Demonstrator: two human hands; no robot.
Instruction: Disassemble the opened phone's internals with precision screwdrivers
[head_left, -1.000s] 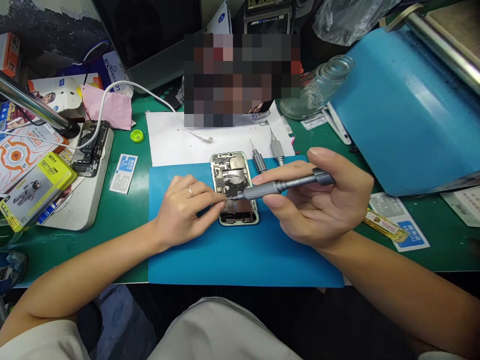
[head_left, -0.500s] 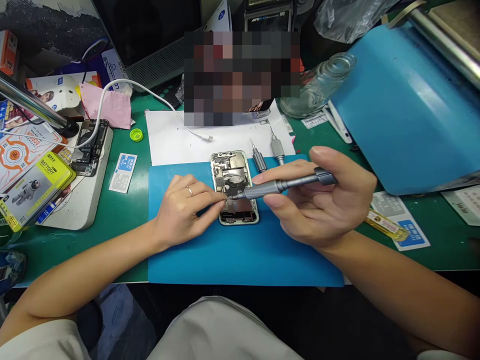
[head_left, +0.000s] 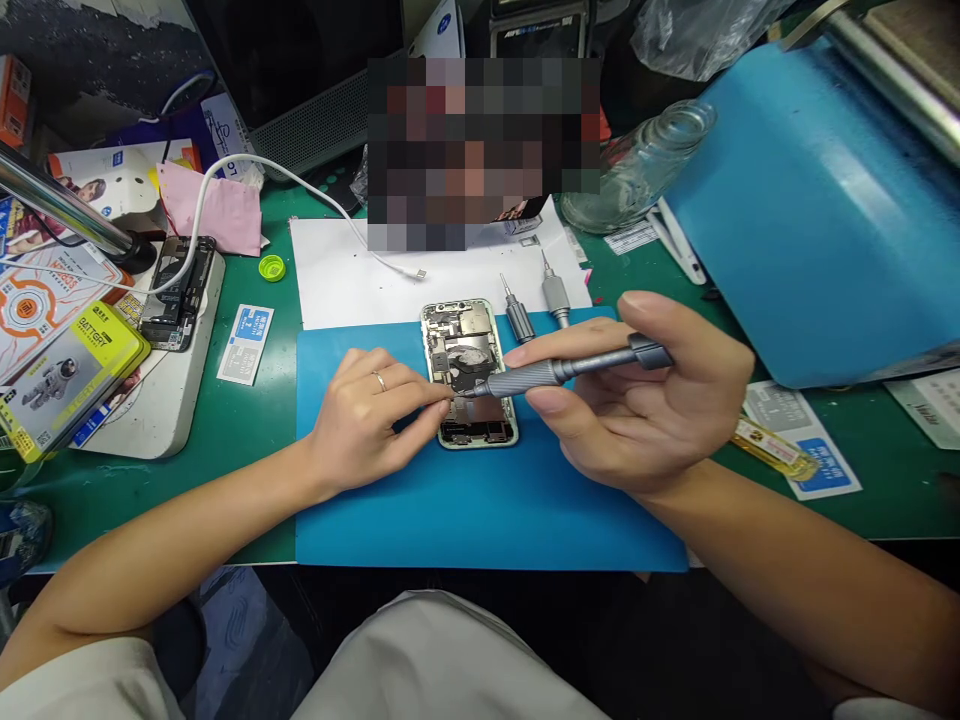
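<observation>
An opened smartphone (head_left: pixel 471 345) lies on the blue mat with its inner parts bare. My right hand (head_left: pixel 660 405) grips a grey precision screwdriver (head_left: pixel 525 378), thumb and fingers on the knurled shaft and its end cap against the hand. The driver's tip points left over the lower middle of the phone. From the other side my left hand (head_left: pixel 379 420), with a ring on one finger, reaches the phone's left edge. Its thumb and forefinger are pinched together by the driver's tip; anything between them is too small to make out.
Two more screwdrivers (head_left: pixel 517 312) lie behind the phone, by a white sheet (head_left: pixel 330 270) with a white cable's plug (head_left: pixel 420 274). On the left, a second opened phone (head_left: pixel 176 300) rests on a white box beside a yellow box (head_left: pixel 75 370). A glass jar (head_left: pixel 637 170) lies at the back right.
Both hands, the screwdriver and the phone hold the same position. The view has shifted only very slightly.
</observation>
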